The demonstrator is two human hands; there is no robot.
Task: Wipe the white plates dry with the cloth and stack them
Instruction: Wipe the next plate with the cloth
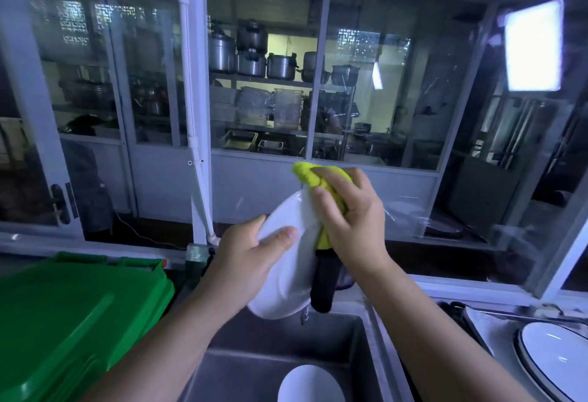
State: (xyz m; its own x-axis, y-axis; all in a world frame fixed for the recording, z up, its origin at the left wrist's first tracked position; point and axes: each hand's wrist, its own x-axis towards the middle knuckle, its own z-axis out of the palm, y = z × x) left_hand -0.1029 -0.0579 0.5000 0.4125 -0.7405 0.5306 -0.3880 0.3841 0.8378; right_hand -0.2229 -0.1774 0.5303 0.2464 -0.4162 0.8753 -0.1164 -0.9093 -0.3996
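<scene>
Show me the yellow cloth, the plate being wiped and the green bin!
yellow cloth (306, 175): head view, its bunched top corner.
plate (286, 284): head view, the bare lower part of its face.
green bin (73, 315): head view, middle of its lid.

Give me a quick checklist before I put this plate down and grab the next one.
1. The left hand grips the plate: ok.
2. The right hand holds the cloth against the plate: ok.
3. The plate is fully dry: cannot tell.
4. The plate is apart from the black tap: cannot tell.
5. The rimmed plates on the right are bare on top, as far as shown: ok.
6. A next plate waits in the sink: ok.
</scene>
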